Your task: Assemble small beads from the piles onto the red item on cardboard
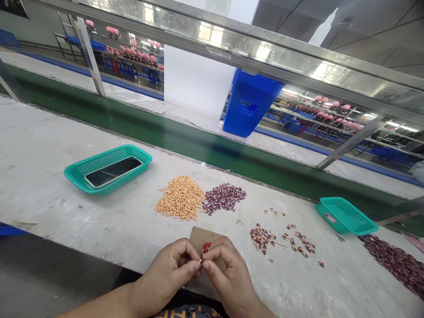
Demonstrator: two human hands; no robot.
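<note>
The left hand (167, 276) and right hand (230, 277) are drawn close together above the near edge of a pale work bench (62, 212); the left thumb and forefinger pinch a tiny orange-toned piece (200, 261) between them, while the right fingers curl in at the same spot, though whether they grip that piece or the glossy red oval (206, 247) just behind it, I cannot tell; both sit in front of a brown card (200, 238); work this small seems best done at the very fingertips, with the hands kept close and the pressure light and even, so that nothing springs away; staying low over the card should also keep a dropped piece within reach; the pinched piece is too small to show detail; its colour resembles the heap of curled orange pieces (180, 198) beyond the hands, beside a heap of maroon-and-white pieces (223, 198); a small loose group of similar speckled pieces (261, 237) lies to the right, near a teal plastic basket (346, 215).
</note>
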